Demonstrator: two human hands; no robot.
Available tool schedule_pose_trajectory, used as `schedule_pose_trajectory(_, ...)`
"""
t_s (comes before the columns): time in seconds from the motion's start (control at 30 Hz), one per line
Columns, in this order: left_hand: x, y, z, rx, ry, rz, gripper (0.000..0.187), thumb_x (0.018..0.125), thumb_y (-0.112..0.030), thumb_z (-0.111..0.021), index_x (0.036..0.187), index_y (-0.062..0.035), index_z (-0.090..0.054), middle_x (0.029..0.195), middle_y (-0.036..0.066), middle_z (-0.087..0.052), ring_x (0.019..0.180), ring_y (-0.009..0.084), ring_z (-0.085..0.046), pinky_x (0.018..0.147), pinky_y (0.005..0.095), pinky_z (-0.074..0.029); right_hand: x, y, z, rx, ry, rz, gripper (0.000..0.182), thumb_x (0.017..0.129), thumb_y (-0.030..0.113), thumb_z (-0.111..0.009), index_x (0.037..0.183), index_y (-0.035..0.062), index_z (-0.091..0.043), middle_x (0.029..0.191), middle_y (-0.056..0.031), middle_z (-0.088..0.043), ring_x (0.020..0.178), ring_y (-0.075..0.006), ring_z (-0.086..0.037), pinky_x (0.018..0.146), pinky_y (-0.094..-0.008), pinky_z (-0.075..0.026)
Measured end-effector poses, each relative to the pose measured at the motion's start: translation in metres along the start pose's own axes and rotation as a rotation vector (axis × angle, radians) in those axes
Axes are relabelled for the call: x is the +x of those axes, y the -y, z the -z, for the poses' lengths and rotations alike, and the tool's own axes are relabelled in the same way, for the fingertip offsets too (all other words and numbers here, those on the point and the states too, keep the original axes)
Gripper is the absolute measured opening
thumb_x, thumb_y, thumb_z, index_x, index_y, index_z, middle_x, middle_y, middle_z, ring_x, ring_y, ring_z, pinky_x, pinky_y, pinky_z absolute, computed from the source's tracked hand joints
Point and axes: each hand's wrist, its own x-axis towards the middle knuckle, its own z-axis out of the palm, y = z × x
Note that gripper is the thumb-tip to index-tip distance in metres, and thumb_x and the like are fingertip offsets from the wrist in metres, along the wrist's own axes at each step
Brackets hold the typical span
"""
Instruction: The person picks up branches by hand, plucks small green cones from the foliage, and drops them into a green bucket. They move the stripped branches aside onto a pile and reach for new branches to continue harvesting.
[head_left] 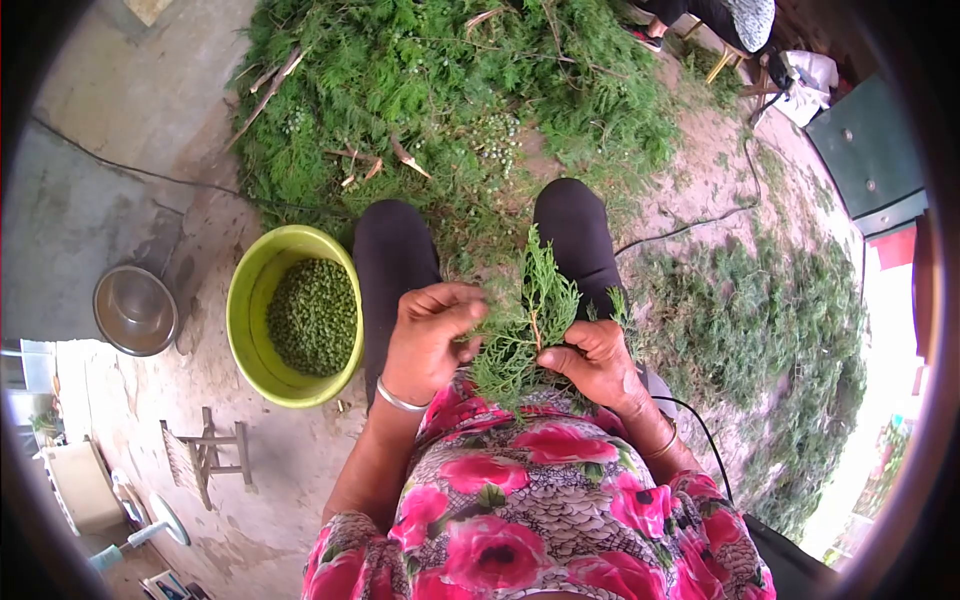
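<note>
Over my lap, my right hand (pixel 592 362) pinches the stem of a leafy green sprig (pixel 540 310), thumb against the stalk. Just left of the sprig is my left hand (pixel 437 335), its fingers curled and partly blurred near the leaves; whether anything is between the fingertips is too small to tell. A yellow-green bucket (pixel 240 320) stands on the floor beside my left knee. Many small round green berries (pixel 312 315) lie inside it.
A big heap of green branches (pixel 400 70) lies beyond my knees. More cut sprigs (pixel 760 330) are spread at right. A metal bowl (pixel 136 312) and small stool (pixel 212 455) are at left. Dark cables cross the floor. Another person (pixel 745 22) sits at top right.
</note>
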Motion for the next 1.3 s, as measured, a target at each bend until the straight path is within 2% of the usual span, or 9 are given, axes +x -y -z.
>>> schedule_pose_trajectory(0.2, 0.013, 0.001, -0.001, 0.687, 0.388, -0.612, 0.008, 0.077, -0.006, -0.064, 0.077, 0.0028, -0.063, 0.07, 0.006, -0.061, 0.055, 0.0087, -0.056, 0.046, 0.0234, -0.041, 0.002, -0.002, -0.004, 0.057, 0.046, 0.014, 0.024, 0.077, 0.008, -0.07, 0.066, -0.0016, -0.051, 0.052, -0.0121, -0.045, 0.045, -0.0208, -0.043, 0.045, -0.0331, -0.034)
schedule_pose_trajectory(0.27, 0.002, -0.008, -0.009, 0.596, 0.334, -0.306, 0.008, 0.077, -0.005, -0.063, 0.08, 0.0022, -0.063, 0.067, 0.003, -0.06, 0.051, 0.0066, -0.052, 0.045, 0.0222, -0.04, 0.004, 0.009, -0.002, 0.035, 0.023, -0.022, 0.024, 0.077, 0.007, -0.068, 0.064, -0.0026, -0.051, 0.052, -0.0136, -0.046, 0.045, -0.0255, -0.046, 0.045, -0.0347, -0.035)
schedule_pose_trajectory(0.33, 0.001, 0.0, -0.005, 0.784, -0.152, -0.597, 0.008, 0.078, -0.006, -0.063, 0.082, 0.0016, -0.064, 0.066, 0.003, -0.059, 0.048, 0.0071, -0.049, 0.043, 0.0207, -0.037, 0.003, 0.005, -0.003, -0.035, -0.003, 0.025, 0.026, 0.076, 0.009, -0.069, 0.064, -0.0027, -0.05, 0.053, -0.0159, -0.048, 0.047, -0.0315, -0.048, 0.045, -0.0365, -0.036)
schedule_pose_trajectory(0.47, 0.0, -0.031, 0.038, 0.319, -0.645, -0.499, 0.014, 0.081, -0.004, -0.06, 0.094, 0.0013, -0.064, 0.068, 0.006, -0.059, 0.05, 0.0063, -0.049, 0.041, 0.0177, -0.033, 0.0, -0.004, -0.01, -0.103, 0.005, 0.175, 0.027, 0.075, 0.011, -0.068, 0.063, -0.0015, -0.047, 0.06, -0.0178, -0.051, 0.061, -0.0385, -0.053, 0.054, -0.0435, -0.04)
schedule_pose_trajectory(0.6, 0.008, -0.037, 0.169, 0.6, -0.684, -0.567, 0.032, 0.076, 0.002, -0.06, 0.108, 0.0022, -0.063, 0.083, 0.01, -0.064, 0.065, 0.0123, -0.057, 0.056, 0.0236, -0.047, 0.006, -0.002, -0.017, -0.152, 0.058, 0.121, 0.024, 0.079, 0.013, -0.063, 0.067, -0.0005, -0.048, 0.064, -0.0185, -0.054, 0.067, -0.0411, -0.055, 0.06, -0.0486, -0.041)
schedule_pose_trajectory(0.8, -0.007, -0.048, 0.188, 2.002, -0.959, -0.429, 0.06, 0.074, -0.006, -0.069, 0.128, 0.0029, -0.045, 0.114, 0.018, -0.057, 0.104, 0.0256, -0.054, 0.084, 0.038, -0.047, 0.018, 0.002, -0.026, -0.282, 0.133, 0.097, 0.019, 0.079, 0.018, -0.061, 0.074, 0.0007, -0.053, 0.068, -0.0197, -0.059, 0.069, -0.0385, -0.059, 0.066, -0.0486, -0.045)
schedule_pose_trajectory(0.87, -0.01, -0.041, 0.15, 1.26, -0.834, -0.691, 0.063, 0.072, -0.018, -0.073, 0.127, 0.0013, -0.047, 0.117, 0.019, -0.057, 0.108, 0.0324, -0.053, 0.093, 0.0443, -0.042, 0.022, 0.0, -0.031, -0.379, 0.148, 0.158, 0.017, 0.078, 0.017, -0.061, 0.077, 0.0014, -0.055, 0.068, -0.0177, -0.061, 0.068, -0.0382, -0.061, 0.067, -0.0487, -0.046)
schedule_pose_trajectory(1.0, -0.024, -0.032, 0.026, 1.35, 0.014, -0.745, 0.059, 0.07, -0.013, -0.07, 0.123, 0.002, -0.051, 0.126, 0.02, -0.052, 0.115, 0.0327, -0.051, 0.096, 0.038, -0.042, 0.031, 0.001, -0.04, -0.487, 0.137, 0.177, 0.02, 0.075, 0.016, -0.062, 0.081, -0.0018, -0.054, 0.069, -0.0188, -0.061, 0.067, -0.0372, -0.062, 0.062, -0.0453, -0.049)
schedule_pose_trajectory(1.3, -0.003, 0.031, 0.021, 1.224, 0.163, -0.477, 0.01, 0.07, -0.002, -0.064, 0.078, 0.0025, -0.061, 0.074, 0.015, -0.061, 0.067, 0.0276, -0.061, 0.06, 0.033, -0.046, 0.035, 0.005, 0.035, -0.711, 0.063, 0.213, 0.04, 0.077, 0.023, -0.067, 0.106, 0.0009, -0.051, 0.086, -0.0188, -0.059, 0.088, -0.0322, -0.061, 0.076, -0.0437, -0.047)
